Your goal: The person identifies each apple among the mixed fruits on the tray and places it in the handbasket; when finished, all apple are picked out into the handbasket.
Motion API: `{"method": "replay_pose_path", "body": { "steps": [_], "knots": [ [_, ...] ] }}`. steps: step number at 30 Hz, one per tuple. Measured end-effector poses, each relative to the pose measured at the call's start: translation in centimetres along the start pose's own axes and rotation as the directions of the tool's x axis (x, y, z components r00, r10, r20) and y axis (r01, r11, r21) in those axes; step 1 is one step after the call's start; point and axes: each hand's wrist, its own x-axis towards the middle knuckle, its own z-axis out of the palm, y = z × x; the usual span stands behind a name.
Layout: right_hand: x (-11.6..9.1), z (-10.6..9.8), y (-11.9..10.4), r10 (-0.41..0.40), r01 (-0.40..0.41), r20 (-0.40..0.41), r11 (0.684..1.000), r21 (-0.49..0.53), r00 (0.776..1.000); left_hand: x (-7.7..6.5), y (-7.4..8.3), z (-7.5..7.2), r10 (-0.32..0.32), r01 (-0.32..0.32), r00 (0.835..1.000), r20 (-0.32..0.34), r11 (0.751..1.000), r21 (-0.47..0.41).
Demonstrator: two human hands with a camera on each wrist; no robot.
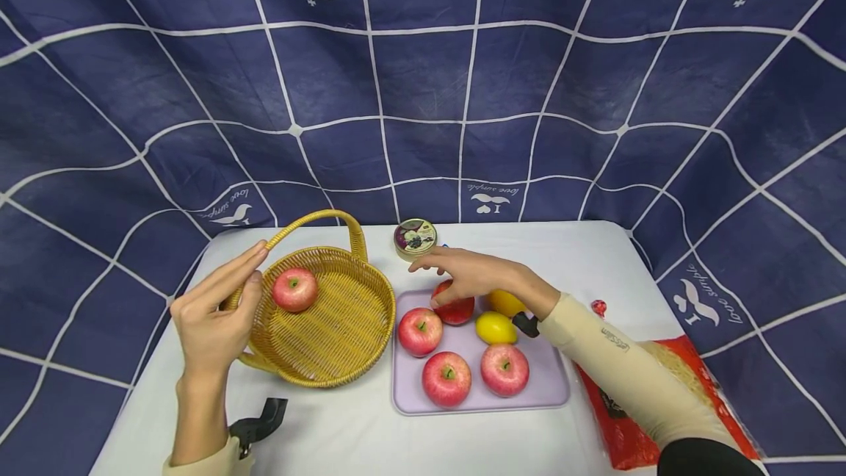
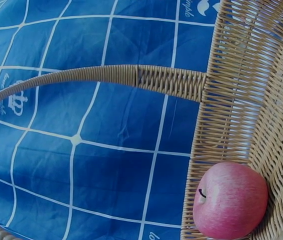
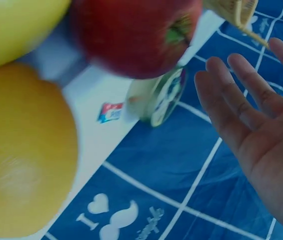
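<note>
A woven basket (image 1: 344, 336) stands on the left of the table, holding one pink-red apple (image 1: 294, 289). My left hand (image 1: 214, 322) grips the basket's arched handle (image 2: 106, 74); only bits of its fingers show at the left wrist view's edge. Over a purple tray (image 1: 482, 407), my right hand (image 1: 472, 274) hovers with fingers spread and nothing in them. Just under it sits a dark red apple (image 1: 456, 311), partly covered by the hand in the head view. In the right wrist view the palm faces this red apple (image 3: 136, 35), apart from it.
Several pink-red apples, one of them a front apple (image 1: 446, 379), share the tray with a lemon (image 1: 496, 328) and an orange fruit (image 1: 506, 303). Behind the tray stands a round tin (image 1: 415, 238). A red packet (image 1: 628, 439) and a small red wrapped piece (image 1: 598, 308) lie at right.
</note>
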Motion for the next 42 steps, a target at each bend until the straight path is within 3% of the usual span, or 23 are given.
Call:
{"method": "replay_pose_path", "body": {
  "steps": [5, 10, 18, 42],
  "knots": [
    [-0.8, 0.3, 1.5, 0.041, -0.042, -0.015, 0.999, -0.027, 0.999, -0.1, 0.0, -0.1, 0.001, -0.001, 1.0, 0.004, 1.0, 0.004],
    [-1.1, 0.5, 3.1, 0.073, -0.073, -0.012, 0.997, 0.013, 0.997, 0.0, 0.0, -0.1, 0.004, -0.004, 1.0, 0.005, 1.0, 0.006],
    [-1.5, 1.0, 4.6, 0.112, -0.114, 0.057, 0.993, 0.041, 0.992, -0.1, -0.2, 0.0, 0.008, -0.009, 1.0, 0.012, 1.0, 0.0],
    [-1.5, 2.3, 4.9, 0.162, -0.162, 0.117, 0.987, -0.011, 0.98, -0.1, -0.1, -0.1, 0.008, -0.008, 1.0, 0.008, 1.0, 0.001]
  ]
}}
